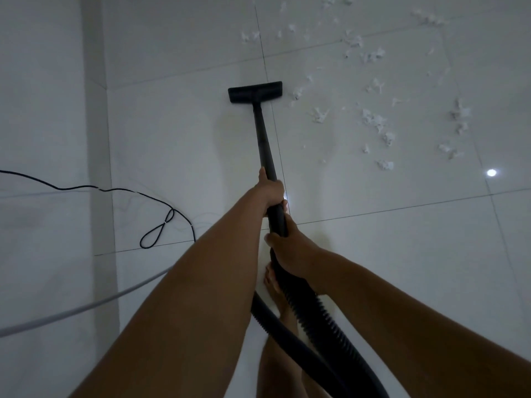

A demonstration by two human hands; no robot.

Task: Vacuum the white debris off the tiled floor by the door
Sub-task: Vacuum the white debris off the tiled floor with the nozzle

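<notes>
A black vacuum wand [263,139] runs from my hands up to its flat floor head [255,91], which rests on the white tiled floor [178,145]. My left hand [270,193] grips the wand higher up. My right hand [290,254] grips it lower, where the ribbed black hose [321,317] begins. White debris [373,119], in several scattered scraps, lies on the tiles to the right of the head and further away toward the upper right. The nearest scraps [297,94] lie just right of the head.
A thin black power cord [161,228] loops across the floor at left. A grey cable [86,305] arcs over the lower left. A pale raised strip [97,139] runs along the left side. My bare foot [275,288] stands under the hose. A ceiling light reflects [491,172] at right.
</notes>
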